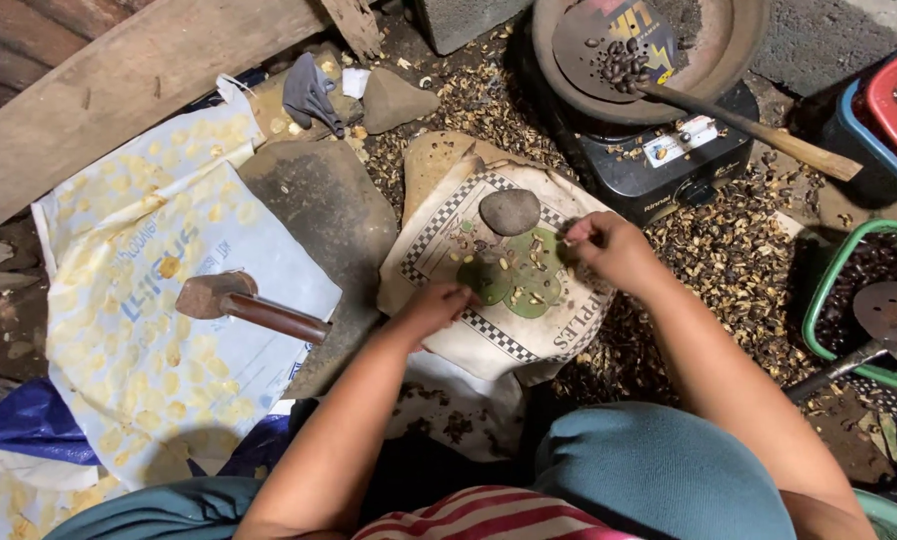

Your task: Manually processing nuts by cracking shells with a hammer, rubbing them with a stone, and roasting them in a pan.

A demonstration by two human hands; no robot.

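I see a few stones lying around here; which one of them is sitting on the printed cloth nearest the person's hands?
The rounded grey stone on the checkered printed cloth, just left of the right hand. The angular stone lies farther up, off the cloth, among the shells.

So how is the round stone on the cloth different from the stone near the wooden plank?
The round stone is smooth, oval and dark grey; the other stone is angular and browner. The round stone lies on the printed cloth, close to the right hand; the other lies on the littered ground, away from both hands. They look similar in size.

From my feed, I see both arms bare to the shoulder, no sleeves. My left hand (436,305) and right hand (608,248) wear nothing. Teal trousers at six o'clock, red-and-white striped top.
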